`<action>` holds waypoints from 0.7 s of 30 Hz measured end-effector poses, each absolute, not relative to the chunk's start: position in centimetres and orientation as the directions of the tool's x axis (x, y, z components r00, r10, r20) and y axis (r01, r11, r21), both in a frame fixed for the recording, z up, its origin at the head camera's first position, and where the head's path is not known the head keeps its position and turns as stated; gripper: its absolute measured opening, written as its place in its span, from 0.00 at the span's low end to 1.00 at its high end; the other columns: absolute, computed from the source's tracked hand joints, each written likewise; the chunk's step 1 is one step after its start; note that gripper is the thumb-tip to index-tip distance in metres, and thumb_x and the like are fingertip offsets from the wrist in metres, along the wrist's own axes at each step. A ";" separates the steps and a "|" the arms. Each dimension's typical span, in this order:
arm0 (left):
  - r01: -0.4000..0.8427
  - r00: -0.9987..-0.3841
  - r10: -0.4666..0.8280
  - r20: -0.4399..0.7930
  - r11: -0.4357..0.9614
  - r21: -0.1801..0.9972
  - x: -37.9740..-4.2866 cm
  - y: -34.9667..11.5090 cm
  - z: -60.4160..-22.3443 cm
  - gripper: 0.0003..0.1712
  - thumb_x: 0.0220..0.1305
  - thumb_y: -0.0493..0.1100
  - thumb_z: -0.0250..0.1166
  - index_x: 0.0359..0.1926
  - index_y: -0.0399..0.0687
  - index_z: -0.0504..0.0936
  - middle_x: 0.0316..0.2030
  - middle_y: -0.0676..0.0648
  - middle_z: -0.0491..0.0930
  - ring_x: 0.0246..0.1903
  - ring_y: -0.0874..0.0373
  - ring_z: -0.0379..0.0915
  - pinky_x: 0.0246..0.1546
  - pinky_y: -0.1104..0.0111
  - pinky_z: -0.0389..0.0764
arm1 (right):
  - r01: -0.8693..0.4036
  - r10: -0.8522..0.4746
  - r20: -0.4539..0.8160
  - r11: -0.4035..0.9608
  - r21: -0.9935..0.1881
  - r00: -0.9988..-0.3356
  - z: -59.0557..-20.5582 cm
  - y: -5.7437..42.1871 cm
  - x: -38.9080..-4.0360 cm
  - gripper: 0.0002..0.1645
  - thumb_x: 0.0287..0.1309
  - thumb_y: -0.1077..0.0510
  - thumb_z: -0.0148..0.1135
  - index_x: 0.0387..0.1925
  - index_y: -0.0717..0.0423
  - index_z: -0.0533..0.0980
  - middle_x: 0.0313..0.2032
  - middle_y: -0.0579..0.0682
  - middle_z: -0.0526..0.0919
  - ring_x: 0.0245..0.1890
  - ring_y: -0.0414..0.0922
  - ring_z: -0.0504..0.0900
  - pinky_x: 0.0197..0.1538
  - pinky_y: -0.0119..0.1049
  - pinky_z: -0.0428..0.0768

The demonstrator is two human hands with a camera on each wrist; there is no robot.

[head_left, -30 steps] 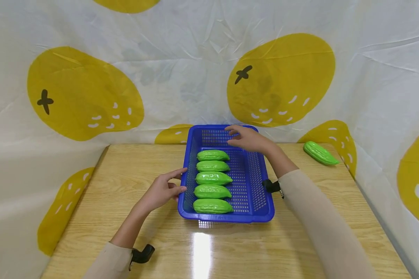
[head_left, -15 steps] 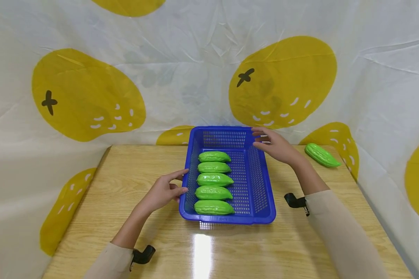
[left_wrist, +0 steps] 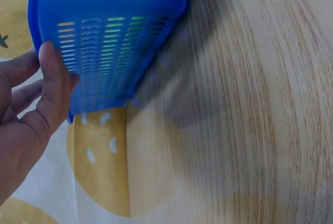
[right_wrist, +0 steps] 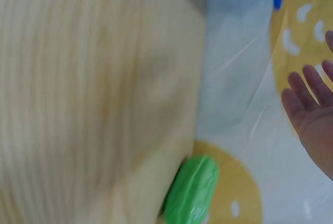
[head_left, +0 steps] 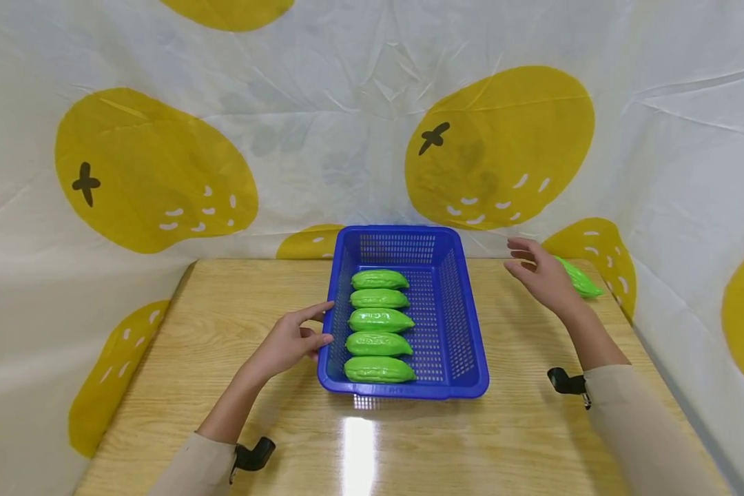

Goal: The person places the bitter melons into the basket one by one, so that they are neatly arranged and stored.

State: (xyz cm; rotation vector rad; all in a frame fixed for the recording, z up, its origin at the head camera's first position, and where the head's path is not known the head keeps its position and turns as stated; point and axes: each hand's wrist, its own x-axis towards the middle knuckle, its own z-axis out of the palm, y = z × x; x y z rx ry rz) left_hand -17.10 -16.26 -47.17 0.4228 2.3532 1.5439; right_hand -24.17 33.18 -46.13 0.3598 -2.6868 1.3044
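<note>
A blue plastic basket [head_left: 403,390] sits mid-table with several glossy green bitter melons [head_left: 379,320] lined up along its left half. At its left side my left hand [head_left: 289,343] holds the rim, thumb and index finger at the top edge. The left wrist view shows other fingers bent against the outer wall below the rim. My right hand [head_left: 542,279] is above the table, to the right of the basket, fingers spread and holding nothing. Behind it lies one more bitter melon [head_left: 583,281], partly hidden by the hand; its green ribbed body also shows in the right wrist view.
The wooden table [head_left: 248,289] ends at the back and sides against a white curtain [head_left: 322,158] printed with large yellow fruit. The single bitter melon lies near the table's back right corner. A dark wrist camera [head_left: 567,381] sits on the right sleeve.
My right hand has moved right from over the basket's far end, past its right rim, to beside the lone bitter melon. The left hand and basket have stayed in place.
</note>
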 end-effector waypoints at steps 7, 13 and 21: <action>0.084 -0.913 0.399 -0.079 0.374 0.923 -17.0 -16.2 -47.1 0.37 0.69 0.33 0.67 0.76 0.43 0.67 0.60 0.30 0.74 0.26 0.55 0.81 0.34 0.47 0.88 | -0.181 -0.046 0.206 0.689 -0.702 -0.977 -47.6 37.6 -24.6 0.42 0.77 0.47 0.57 0.79 0.64 0.55 0.75 0.70 0.61 0.73 0.71 0.60 0.70 0.70 0.64; 0.083 -0.914 0.399 -0.078 0.371 0.925 -17.0 -16.1 -47.2 0.37 0.69 0.33 0.67 0.76 0.44 0.67 0.60 0.31 0.74 0.26 0.55 0.81 0.34 0.45 0.88 | -0.083 -0.020 0.101 0.733 -0.675 -0.995 -47.7 40.8 -25.1 0.49 0.75 0.39 0.55 0.81 0.63 0.50 0.76 0.73 0.55 0.73 0.76 0.54 0.68 0.77 0.59; 0.088 -0.914 0.398 -0.078 0.382 0.920 -17.2 -16.2 -47.5 0.36 0.70 0.34 0.67 0.76 0.44 0.67 0.61 0.30 0.74 0.26 0.55 0.82 0.34 0.47 0.89 | -0.013 -0.022 -0.009 0.838 -0.545 -1.000 -48.7 43.7 -25.9 0.52 0.75 0.38 0.55 0.80 0.67 0.47 0.75 0.76 0.53 0.71 0.79 0.53 0.66 0.79 0.57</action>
